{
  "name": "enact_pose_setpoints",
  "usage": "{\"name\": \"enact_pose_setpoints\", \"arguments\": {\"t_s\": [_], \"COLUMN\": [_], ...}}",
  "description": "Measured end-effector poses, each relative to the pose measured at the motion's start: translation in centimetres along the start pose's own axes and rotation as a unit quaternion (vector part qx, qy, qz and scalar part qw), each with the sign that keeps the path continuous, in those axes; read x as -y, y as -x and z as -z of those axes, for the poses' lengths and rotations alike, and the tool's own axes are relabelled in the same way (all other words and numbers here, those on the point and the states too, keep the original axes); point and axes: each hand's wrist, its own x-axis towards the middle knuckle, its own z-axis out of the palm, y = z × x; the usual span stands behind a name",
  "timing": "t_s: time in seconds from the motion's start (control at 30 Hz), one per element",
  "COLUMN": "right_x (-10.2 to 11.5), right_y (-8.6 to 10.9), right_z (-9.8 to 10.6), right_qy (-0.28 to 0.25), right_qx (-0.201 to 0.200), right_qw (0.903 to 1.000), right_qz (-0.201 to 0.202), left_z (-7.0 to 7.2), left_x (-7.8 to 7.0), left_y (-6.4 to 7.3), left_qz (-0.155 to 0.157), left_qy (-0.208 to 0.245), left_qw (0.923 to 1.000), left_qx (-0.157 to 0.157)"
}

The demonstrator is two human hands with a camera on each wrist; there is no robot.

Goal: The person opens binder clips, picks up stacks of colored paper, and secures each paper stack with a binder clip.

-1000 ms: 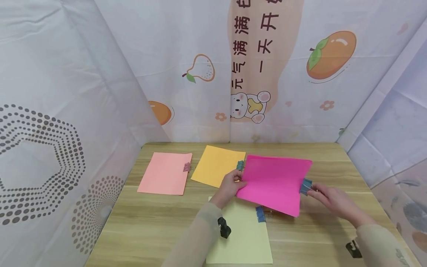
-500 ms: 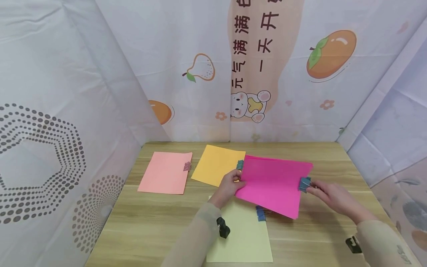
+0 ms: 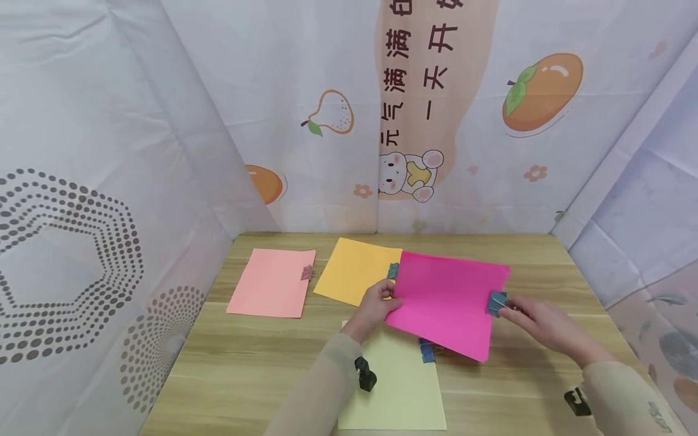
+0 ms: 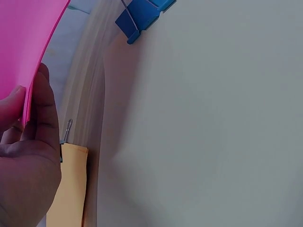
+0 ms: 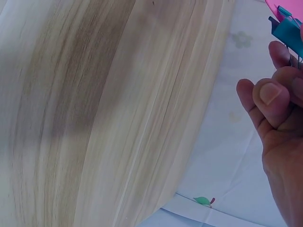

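A stack of bright pink paper [image 3: 444, 303] is held up off the table, tilted, between both hands. My left hand [image 3: 373, 307] pinches its left edge, thumb on the near face and fingers behind, as the left wrist view also shows. On the stack's right edge sits a teal binder clip [image 3: 496, 303]. My right hand [image 3: 545, 324] pinches that clip by its wire handles; in the right wrist view the clip [image 5: 288, 34] shows at the top right corner with the fingers at its wires. Part of the pale yellow paper [image 3: 400, 393] lies hidden under the left arm and pink stack.
A blue binder clip [image 3: 427, 350] grips the pale yellow paper's right edge. Behind, orange paper [image 3: 357, 269] bears a green clip [image 3: 392, 270]. Salmon paper [image 3: 269, 283] with a dusky pink clip [image 3: 307, 272] lies at the left. Printed curtains [image 3: 327, 163] border the wooden table [image 3: 245, 375].
The teal clip and right hand have shifted slightly left, with the clip now further over the pink paper's right edge. The left hand keeps its pinch on the paper.
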Motion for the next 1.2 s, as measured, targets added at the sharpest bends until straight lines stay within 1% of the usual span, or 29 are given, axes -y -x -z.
{"name": "enact_pose_setpoints", "arguments": {"t_s": [0.13,0.3,0.43,0.67,0.83,1.03,1.2], "right_x": [0.0,0.2,0.4,0.4,0.6,0.7,0.7], "right_y": [-0.1,-0.2,-0.3,-0.5,-0.6,-0.8,-1.0], "right_z": [-0.1,-0.2,-0.3,-0.3,-0.4,-0.4,-0.5], "right_qy": [0.000,0.000,-0.003,-0.004,-0.018,-0.036,-0.046], "right_qx": [0.005,0.014,0.013,0.009,0.012,0.006,0.005], "right_qw": [1.0000,0.9998,0.9998,0.9996,0.9992,0.9983,0.9970], "right_qz": [-0.006,-0.016,-0.016,-0.027,-0.035,-0.045,-0.062], "left_z": [-0.1,-0.1,-0.1,-0.1,0.0,0.1,0.0], "left_x": [0.0,0.1,0.1,-0.1,0.1,0.2,-0.1], "left_y": [0.1,0.2,0.2,0.5,0.5,0.5,0.5], "left_qz": [0.003,-0.002,0.000,0.007,0.009,0.009,0.021], "left_qy": [0.002,-0.002,-0.003,-0.008,-0.005,-0.005,0.003], "left_qw": [1.0000,1.0000,1.0000,0.9999,0.9998,0.9998,0.9995], "left_qx": [0.003,0.004,0.005,0.012,0.018,0.020,0.025]}}
